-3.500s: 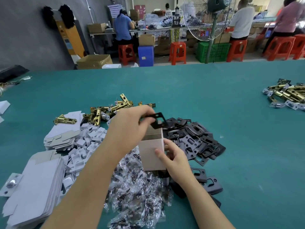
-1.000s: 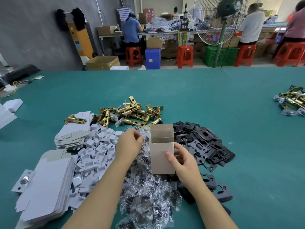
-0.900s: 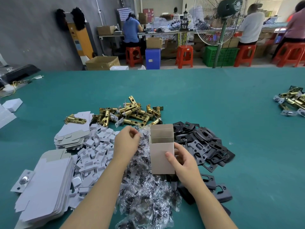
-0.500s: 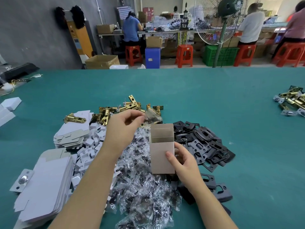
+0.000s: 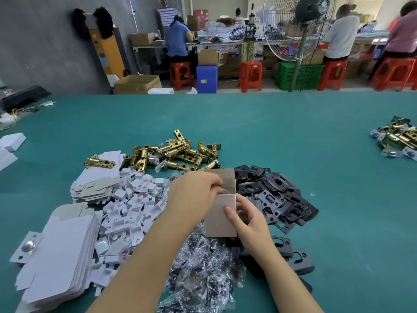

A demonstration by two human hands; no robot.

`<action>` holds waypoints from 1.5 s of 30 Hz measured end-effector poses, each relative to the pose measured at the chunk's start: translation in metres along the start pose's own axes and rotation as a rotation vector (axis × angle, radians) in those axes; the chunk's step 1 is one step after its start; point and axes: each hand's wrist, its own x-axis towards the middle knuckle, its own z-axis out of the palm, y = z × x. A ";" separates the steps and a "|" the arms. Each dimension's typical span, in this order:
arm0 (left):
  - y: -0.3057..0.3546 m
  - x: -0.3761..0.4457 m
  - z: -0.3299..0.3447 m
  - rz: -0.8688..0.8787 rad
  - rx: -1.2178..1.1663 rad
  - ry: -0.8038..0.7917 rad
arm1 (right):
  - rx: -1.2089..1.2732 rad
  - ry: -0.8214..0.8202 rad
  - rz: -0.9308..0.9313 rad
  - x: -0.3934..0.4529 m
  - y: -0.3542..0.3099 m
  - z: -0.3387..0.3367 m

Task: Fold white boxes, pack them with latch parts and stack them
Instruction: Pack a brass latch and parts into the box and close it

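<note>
Flat box blanks (image 5: pixel 61 251): lying stacked at the lower left of the frame, where they were half a second ago; a second, smaller stack (image 5: pixel 97 184) is sitting above it with one brass latch on top.
White inserts (image 5: pixel 128 211): lying in a loose heap just right of the blanks, unchanged.
Brass latches (image 5: pixel 176 154): piled above centre, beyond the box; another pile (image 5: pixel 397 141) is showing at the right edge.
Left hand (image 5: pixel 194 195): now lowered to the box's open mouth, fingers curled and pinching a small clear packet (image 5: pixel 222 190) at the rim; half a second ago it was holding that packet higher, over the latches.
Screw packets (image 5: pixel 203 274): spreading in a crinkled clear heap at lower centre, under both forearms.
Box (image 5: pixel 222 213): standing upright at centre with its top flaps open, in the same place as before.
Right hand (image 5: pixel 248 220): gripping the box's right side, thumb lying across the front face, fingers behind, as earlier.
Black strike plates (image 5: pixel 277 195): heaped right of the box, undisturbed.
Table (image 5: pixel 316 154): green, filling the middle of the frame.
</note>
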 end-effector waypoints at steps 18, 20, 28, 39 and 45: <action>-0.016 -0.007 -0.006 0.142 -0.238 -0.086 | -0.188 0.143 -0.207 -0.002 0.008 0.001; -0.021 -0.007 -0.004 0.110 -0.390 0.113 | -0.186 0.140 -0.197 -0.002 0.008 0.002; -0.037 -0.005 0.016 -0.204 -0.733 -0.009 | -0.197 0.125 -0.178 -0.002 0.009 -0.002; -0.027 -0.013 0.026 -0.208 -0.988 -0.157 | -0.158 0.103 -0.167 -0.004 0.007 -0.002; -0.027 -0.009 0.027 -0.160 -0.981 -0.118 | -0.185 0.117 -0.174 -0.004 0.005 -0.001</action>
